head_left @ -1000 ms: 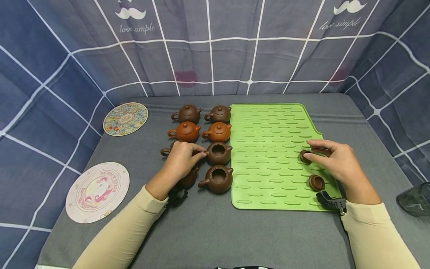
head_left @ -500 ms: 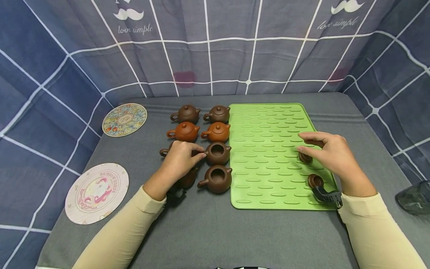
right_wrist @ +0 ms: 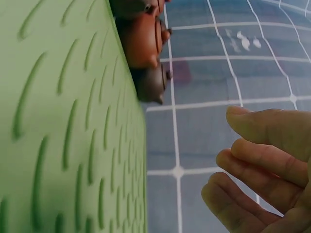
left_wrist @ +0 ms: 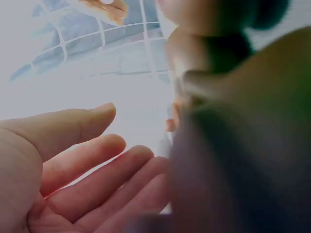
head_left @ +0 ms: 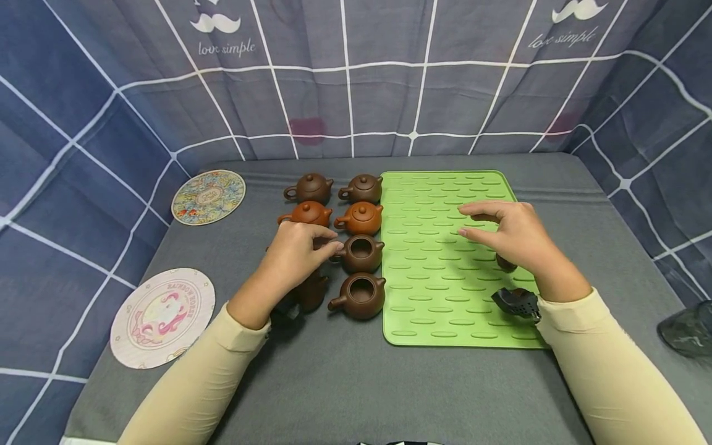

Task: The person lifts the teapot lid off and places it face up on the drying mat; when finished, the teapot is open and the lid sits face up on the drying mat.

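Observation:
My left hand (head_left: 292,256) hovers with thumb and fingers apart beside a lidless brown teapot (head_left: 361,266), near its handle. The left wrist view shows nothing between those fingers. Another lidless brown teapot (head_left: 364,310) stands in front of it. Partly hidden under my left hand and wrist is a further brown teapot (head_left: 311,295). My right hand (head_left: 514,238) is above the green ridged mat (head_left: 428,303), its fingers spread and holding nothing. Below its palm, one brown teapot lid (head_left: 505,264) shows in part. The second lid is mostly hidden by the black wrist strap (head_left: 514,303).
Behind are two orange teapots (head_left: 361,219) and two dark brown lidded ones (head_left: 364,188). Two round patterned coasters (head_left: 161,318) lie at the left. A dark glass (head_left: 686,330) stands at the right edge. Checked cloth (head_left: 378,99) hangs around the table.
My right hand has let go of the brown lid and moved left over the mat. My left hand has released the teapot's handle and shifted slightly back and left.

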Tool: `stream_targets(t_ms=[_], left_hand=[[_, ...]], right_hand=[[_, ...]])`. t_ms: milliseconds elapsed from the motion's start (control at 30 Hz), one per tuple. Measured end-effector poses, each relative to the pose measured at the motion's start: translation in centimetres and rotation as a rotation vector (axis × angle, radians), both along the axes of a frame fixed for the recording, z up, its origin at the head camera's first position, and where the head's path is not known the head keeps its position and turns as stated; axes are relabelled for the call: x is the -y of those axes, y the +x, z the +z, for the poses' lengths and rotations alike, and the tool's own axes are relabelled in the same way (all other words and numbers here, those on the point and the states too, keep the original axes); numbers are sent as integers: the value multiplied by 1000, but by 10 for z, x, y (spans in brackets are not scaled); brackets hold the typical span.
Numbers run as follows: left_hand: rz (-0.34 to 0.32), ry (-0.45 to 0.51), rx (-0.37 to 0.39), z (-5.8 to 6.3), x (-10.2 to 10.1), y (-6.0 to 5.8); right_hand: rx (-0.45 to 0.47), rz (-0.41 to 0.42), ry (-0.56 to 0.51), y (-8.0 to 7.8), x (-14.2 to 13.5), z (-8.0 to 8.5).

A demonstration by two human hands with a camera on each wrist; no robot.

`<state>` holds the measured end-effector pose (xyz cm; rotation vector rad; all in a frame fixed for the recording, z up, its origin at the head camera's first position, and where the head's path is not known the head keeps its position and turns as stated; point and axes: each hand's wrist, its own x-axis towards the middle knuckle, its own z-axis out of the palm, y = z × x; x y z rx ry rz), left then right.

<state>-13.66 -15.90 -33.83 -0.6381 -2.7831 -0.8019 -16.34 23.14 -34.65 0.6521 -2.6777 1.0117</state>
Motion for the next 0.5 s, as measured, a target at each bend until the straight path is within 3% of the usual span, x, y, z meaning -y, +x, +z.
stream_targets(t_ms=[233,500], left_hand=[[24,-4,45,21,-3,-17],[84,36,250,29,0,-54]], right_hand=[[29,89,-13,-14,32,8],[57,205,-1,-34,70,15]])
